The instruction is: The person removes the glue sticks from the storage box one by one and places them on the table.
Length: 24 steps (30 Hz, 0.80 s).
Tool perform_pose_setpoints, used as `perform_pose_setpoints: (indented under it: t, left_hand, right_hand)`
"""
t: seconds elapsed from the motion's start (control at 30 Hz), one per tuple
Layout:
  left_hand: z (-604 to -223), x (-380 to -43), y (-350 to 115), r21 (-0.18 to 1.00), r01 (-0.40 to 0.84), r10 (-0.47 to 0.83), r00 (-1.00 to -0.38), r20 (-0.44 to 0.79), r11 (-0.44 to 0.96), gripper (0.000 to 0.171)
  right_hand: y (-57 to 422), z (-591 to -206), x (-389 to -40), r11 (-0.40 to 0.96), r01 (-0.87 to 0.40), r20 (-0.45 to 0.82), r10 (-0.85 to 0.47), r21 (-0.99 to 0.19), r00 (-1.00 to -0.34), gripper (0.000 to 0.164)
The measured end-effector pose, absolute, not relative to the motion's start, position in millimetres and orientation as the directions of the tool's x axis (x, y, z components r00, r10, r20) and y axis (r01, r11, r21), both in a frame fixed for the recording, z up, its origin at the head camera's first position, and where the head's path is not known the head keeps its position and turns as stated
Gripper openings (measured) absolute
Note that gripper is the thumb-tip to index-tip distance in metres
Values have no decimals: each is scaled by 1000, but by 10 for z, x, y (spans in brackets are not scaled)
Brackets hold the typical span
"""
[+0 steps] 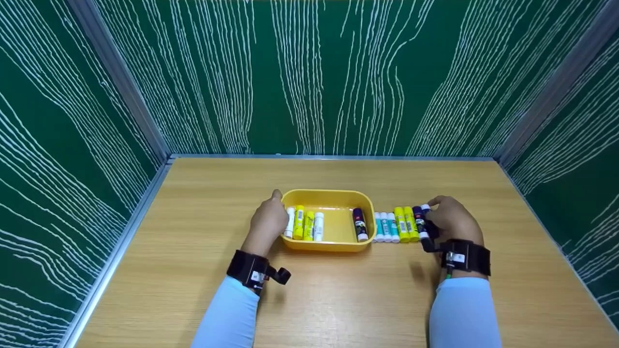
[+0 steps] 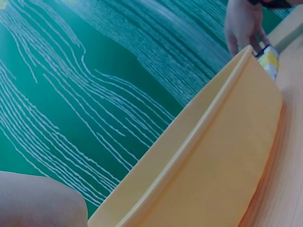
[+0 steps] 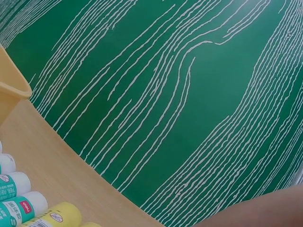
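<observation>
My left hand [image 1: 269, 220] grips the left end of a yellow plastic bin [image 1: 326, 246] in the head view. Inside the bin, two white glue sticks and two yellow glue sticks [image 1: 308, 225] stand at the left, and a dark purple glue stick [image 1: 360, 224] leans at the right. Beyond the bin's right wall runs a row of glue sticks: teal-and-white ones [image 1: 385, 227], two yellow, then dark ones [image 1: 419, 222]. At the row's right end my right hand [image 1: 452, 220] pinches the last dark glue stick [image 1: 426, 209], mostly covered by the fingers.
A wooden table [image 1: 329, 299] lies under everything. Green panels [image 1: 333, 77] with white wavy lines rise at the back and both sides, framed by metal edges. Each wrist wears a black camera strap [image 1: 466, 257].
</observation>
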State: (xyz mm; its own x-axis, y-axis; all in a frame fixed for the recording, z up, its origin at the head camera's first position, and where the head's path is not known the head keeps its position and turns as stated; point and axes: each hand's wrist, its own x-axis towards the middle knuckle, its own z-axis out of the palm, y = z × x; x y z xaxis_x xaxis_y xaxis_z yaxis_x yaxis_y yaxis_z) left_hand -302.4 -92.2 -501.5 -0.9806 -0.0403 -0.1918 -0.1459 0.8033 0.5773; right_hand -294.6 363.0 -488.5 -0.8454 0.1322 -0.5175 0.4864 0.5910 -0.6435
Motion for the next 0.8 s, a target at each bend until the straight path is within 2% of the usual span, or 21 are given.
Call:
perform_pose_setpoints:
  t: [0.47, 0.8]
  left_hand:
    - [-5006, -3023, -907, 575, -160, -49, -978, -204, 803, 58]
    - [-5013, -3023, -910, 575, -148, -46, -981, -189, 805, 57]
  right_hand:
    - [3646, -4915, -2981, 543, 532, -551, 146, -649, -822, 65]
    - [3620, -4894, -2938, 538, 516, -530, 145, -666, -835, 67]
